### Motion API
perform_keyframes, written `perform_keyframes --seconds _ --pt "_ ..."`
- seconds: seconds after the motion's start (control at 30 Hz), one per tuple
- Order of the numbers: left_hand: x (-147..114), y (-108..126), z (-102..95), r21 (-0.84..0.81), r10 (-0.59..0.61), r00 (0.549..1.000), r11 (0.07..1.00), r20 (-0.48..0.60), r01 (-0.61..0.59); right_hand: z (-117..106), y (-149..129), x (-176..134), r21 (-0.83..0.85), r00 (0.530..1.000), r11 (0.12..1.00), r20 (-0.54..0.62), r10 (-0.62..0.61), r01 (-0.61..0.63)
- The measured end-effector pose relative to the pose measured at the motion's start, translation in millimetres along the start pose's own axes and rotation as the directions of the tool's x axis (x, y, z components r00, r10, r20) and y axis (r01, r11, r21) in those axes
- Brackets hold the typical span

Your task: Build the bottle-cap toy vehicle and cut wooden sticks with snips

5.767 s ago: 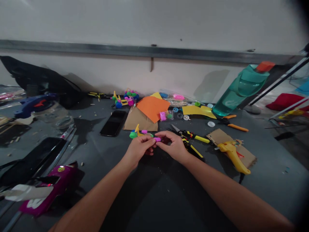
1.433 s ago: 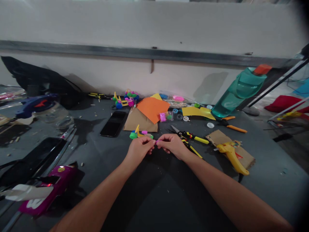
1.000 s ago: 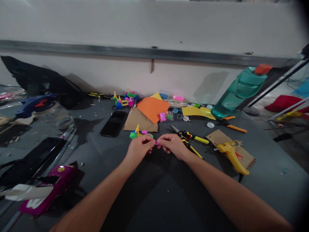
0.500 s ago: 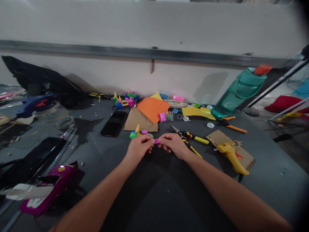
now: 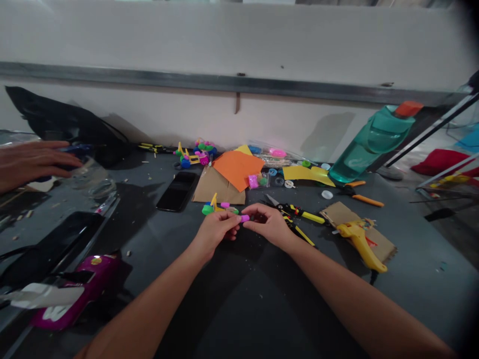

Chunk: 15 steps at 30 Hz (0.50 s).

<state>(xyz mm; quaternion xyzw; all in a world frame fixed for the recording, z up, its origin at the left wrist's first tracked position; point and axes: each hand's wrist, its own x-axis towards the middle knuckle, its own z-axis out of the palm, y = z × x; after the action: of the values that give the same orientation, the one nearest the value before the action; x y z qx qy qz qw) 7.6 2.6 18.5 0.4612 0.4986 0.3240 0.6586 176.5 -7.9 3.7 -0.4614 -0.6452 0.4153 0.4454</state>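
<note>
Fingertip pinch: pink piece (image 5: 244, 218) is clamped between left hand (image 5: 216, 231) and right hand (image 5: 267, 225); it is best kept low over the counter (image 5: 239, 299), pressed squarely.

A small bright pink plastic piece (image 5: 244, 218), short and rounded like a cap or peg, sits pinched between the fingertips of the left hand (image 5: 216, 230) and the right hand (image 5: 268, 225), which meet just above the dark grey tabletop (image 5: 239, 299). Only its pink end shows between the fingers; the rest is hidden, so its full shape cannot be told. Just beyond the left hand, touching or nearly touching its fingers, is a small toy assembly of yellow plastic struts with green and pink round pieces (image 5: 215, 206). It lies at the near edge of a brown cardboard sheet (image 5: 219, 187), its yellow strut pointing up and away.
</note>
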Motion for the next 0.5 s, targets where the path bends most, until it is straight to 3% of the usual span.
perform_keyframes --seconds 0.1,0.27,0.5 --pt "-0.1 -0.9 -0.2 -0.014 -0.013 1.0 1.0 0.018 0.013 0.6 -0.4 -0.9 -0.103 0.996 0.992 -0.045 -0.071 0.066" --pt "-0.7 -1.5 0.0 -0.018 -0.02 0.999 1.0 0.036 0.021 1.1 -1.3 -2.0 -0.129 0.993 0.988 -0.07 -0.093 0.083" --pt "3.6 -6.9 -1.0 0.032 0.074 0.997 0.997 0.003 -0.074 0.8 2.6 1.0 -0.055 0.997 0.997 -0.048 0.057 -0.059"
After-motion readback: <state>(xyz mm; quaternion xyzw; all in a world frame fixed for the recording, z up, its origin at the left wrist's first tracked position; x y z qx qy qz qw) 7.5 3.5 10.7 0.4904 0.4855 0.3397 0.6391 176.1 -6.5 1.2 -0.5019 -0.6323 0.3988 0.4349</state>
